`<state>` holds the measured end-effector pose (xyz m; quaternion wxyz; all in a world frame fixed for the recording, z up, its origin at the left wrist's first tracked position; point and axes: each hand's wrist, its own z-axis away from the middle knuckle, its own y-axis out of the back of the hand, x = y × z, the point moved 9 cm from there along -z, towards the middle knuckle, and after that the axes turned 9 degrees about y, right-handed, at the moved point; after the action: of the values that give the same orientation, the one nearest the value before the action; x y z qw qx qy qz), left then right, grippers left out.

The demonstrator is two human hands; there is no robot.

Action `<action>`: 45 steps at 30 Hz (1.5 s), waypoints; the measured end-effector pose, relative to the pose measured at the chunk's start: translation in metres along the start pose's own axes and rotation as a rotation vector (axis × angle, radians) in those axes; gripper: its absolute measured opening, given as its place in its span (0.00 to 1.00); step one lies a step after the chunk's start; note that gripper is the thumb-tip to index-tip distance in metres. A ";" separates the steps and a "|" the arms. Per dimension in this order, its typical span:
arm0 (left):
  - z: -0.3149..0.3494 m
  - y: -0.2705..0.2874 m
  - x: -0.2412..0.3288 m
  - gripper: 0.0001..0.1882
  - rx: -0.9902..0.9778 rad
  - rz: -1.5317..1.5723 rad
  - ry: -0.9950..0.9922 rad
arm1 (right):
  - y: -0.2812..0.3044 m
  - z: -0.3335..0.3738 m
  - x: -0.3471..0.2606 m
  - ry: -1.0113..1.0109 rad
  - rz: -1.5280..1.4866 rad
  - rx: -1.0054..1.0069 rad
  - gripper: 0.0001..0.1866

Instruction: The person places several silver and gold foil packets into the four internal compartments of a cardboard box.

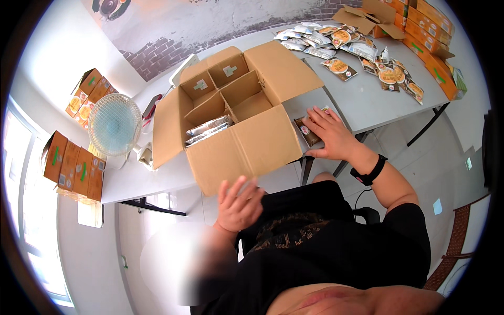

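Observation:
A large open cardboard box (244,153) stands on the table with its flaps folded outward. Dividers split its inside into compartments, and silvery packets (209,128) stand in the near left one. My right hand (329,132) lies with outstretched fingers on a brown packet (308,132) just right of the box. The hand covers much of this packet. In front of the box's near flap, my left hand (239,203) is raised, its fingers apart and slightly blurred, with nothing in them.
Silver and brown pouches (341,39) are heaped at the back right, with several brown ones (391,76) nearer. Orange cartons (428,37) line the right edge beside a small open carton (370,21). On the left are a round fan (114,124) and more orange cartons (76,163).

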<state>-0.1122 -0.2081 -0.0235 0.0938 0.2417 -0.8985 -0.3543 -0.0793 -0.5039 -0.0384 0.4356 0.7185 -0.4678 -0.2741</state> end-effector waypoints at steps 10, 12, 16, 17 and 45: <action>-0.042 -0.098 0.050 0.28 -0.218 0.395 -0.205 | -0.016 -0.005 -0.005 0.015 -0.014 -0.113 0.46; -0.057 -0.117 0.049 0.31 -0.258 0.365 -0.105 | -0.016 -0.003 -0.004 -0.006 -0.004 -0.090 0.45; -0.082 -0.137 0.042 0.37 -0.236 0.328 -0.001 | -0.015 -0.002 -0.007 -0.053 0.003 -0.064 0.45; -0.085 -0.145 0.040 0.38 -0.273 0.304 0.021 | -0.015 -0.001 -0.007 -0.072 -0.004 -0.066 0.45; -0.114 -0.211 0.055 0.51 -0.207 0.221 0.116 | -0.009 0.010 0.022 -0.170 -0.056 -0.056 0.57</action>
<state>-0.0432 -0.4366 -0.0846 0.2085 0.1504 -0.8713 -0.4180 -0.0742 -0.5263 -0.0510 0.4064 0.6931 -0.4751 -0.3589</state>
